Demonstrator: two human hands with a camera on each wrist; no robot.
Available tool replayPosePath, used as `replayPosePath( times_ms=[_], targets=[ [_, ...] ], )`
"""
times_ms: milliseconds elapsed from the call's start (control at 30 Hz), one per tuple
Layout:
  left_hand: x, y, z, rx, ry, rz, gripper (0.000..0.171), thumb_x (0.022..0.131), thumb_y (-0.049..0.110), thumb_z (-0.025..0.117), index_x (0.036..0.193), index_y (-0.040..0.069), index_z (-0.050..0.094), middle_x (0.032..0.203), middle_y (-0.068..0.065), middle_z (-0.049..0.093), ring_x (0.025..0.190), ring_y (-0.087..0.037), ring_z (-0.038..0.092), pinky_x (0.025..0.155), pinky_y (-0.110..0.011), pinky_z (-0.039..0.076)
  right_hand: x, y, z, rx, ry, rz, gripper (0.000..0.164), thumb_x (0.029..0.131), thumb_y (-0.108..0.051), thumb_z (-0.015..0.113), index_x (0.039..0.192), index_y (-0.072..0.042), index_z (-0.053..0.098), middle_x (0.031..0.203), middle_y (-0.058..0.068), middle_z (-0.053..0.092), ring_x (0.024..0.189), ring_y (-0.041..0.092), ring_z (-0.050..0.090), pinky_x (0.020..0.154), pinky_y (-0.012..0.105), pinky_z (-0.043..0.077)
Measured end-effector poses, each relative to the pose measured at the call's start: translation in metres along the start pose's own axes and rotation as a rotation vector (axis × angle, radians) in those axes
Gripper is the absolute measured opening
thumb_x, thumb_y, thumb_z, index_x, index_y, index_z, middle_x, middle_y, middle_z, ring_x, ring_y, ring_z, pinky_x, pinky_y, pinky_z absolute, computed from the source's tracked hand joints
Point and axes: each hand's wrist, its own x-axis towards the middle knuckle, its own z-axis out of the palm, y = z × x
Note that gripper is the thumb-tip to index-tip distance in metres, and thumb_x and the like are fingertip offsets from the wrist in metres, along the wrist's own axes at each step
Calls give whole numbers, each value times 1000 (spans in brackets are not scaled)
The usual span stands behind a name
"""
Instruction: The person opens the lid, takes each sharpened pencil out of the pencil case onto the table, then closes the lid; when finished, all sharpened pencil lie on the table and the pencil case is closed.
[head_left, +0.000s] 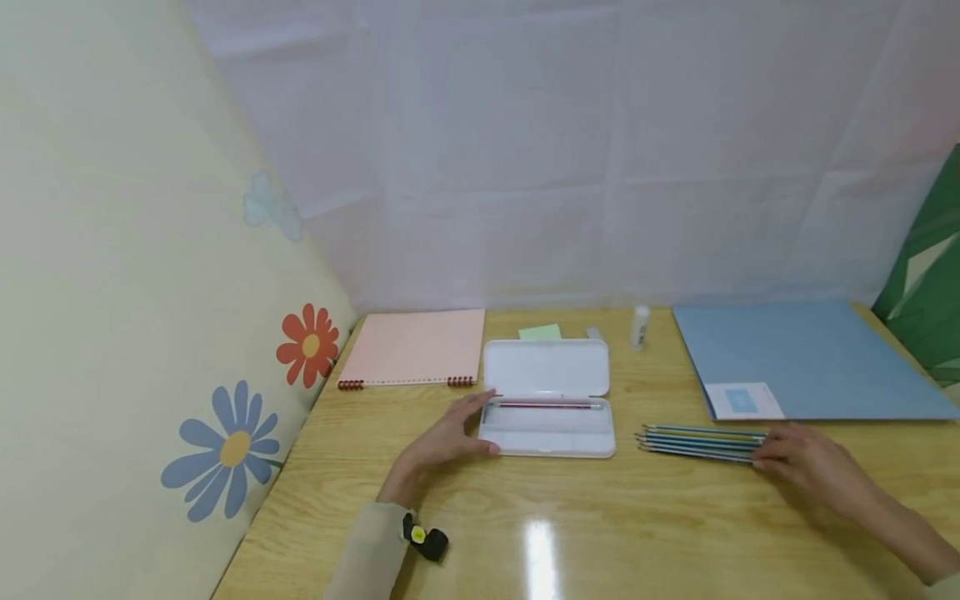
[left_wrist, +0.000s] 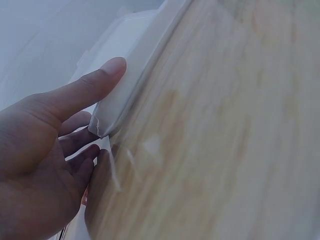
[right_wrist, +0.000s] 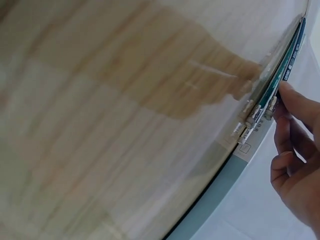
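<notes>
An open white pencil case [head_left: 551,442] lies on the table with its lid folded back. One dark red pencil [head_left: 547,406] lies along its back compartment. My left hand [head_left: 446,435] holds the case's left end, thumb [left_wrist: 107,75] on the near side and fingers round the corner. To the right, several pencils [head_left: 697,442], mostly blue and green, lie side by side in a loose bundle, points to the left. Their eraser ends are at my right hand [head_left: 813,467], whose thumb and forefinger pinch a pencil [right_wrist: 272,102] there. How many it pinches is unclear.
A pink spiral notebook [head_left: 416,346] lies at the back left. Green sticky notes [head_left: 540,332] and a small pale object [head_left: 593,333] are behind the lid. A white glue stick [head_left: 640,327] stands farther right, beside a large blue folder [head_left: 810,358]. Walls bound the table's back and left.
</notes>
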Motion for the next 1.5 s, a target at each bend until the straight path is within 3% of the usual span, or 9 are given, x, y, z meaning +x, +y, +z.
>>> replayPosePath(
  times_ms=[167,367,567,700,933,1133,1200,1500],
  targets=[
    [0,0,0,-1,0,-3,90,78,36,80,152,24,30,159,-9,20,144,-33,13,113,-58,15,-2,0,0,6,-6,9,18,63,-7,83,76,-16,75,78,-14,57,69,1,51,58,12,39],
    [1,1,0,1,-2,-9,91,77,37,80,152,24,30,158,-9,20,144,-32,13,113,-57,15,-3,2,0,-27,-9,-2,8,70,-18,81,75,-17,74,78,-13,57,69,2,52,58,11,40],
    [0,1,0,-11,-6,-27,92,77,39,80,152,26,30,159,-6,19,145,-29,12,114,-56,15,0,1,-1,-105,-61,31,28,55,-2,83,75,-18,73,78,-12,58,70,6,55,59,19,47],
    [0,2,0,-12,-10,-35,92,77,39,80,152,27,29,159,-4,19,145,-28,12,114,-55,14,3,-1,-1,-140,-99,48,28,55,-3,84,75,-18,73,78,-11,59,70,8,56,58,27,51],
    [0,2,0,-10,-15,-24,92,77,38,80,153,26,29,159,-6,19,145,-29,12,114,-55,15,12,-5,0,-157,-133,51,25,59,-6,84,75,-20,72,77,-12,58,69,8,55,59,29,50],
    [0,2,0,-18,-4,-32,92,77,38,80,152,26,29,159,-8,19,145,-31,12,113,-57,16,47,-19,6,-102,-152,86,21,68,-6,81,85,-14,73,76,-11,58,65,5,48,51,22,40],
    [1,2,0,-17,-6,-36,92,77,37,80,152,26,29,159,-8,19,145,-31,12,113,-57,15,63,-27,12,-81,-144,77,20,71,-7,80,88,-11,73,78,-9,60,66,6,51,52,22,42],
    [1,2,2,-13,7,-14,90,78,33,81,152,23,31,158,-11,20,144,-33,14,113,-58,14,132,-59,56,3,-275,65,15,82,-10,75,97,-6,72,82,-1,63,72,13,55,58,25,47]
  ],
)
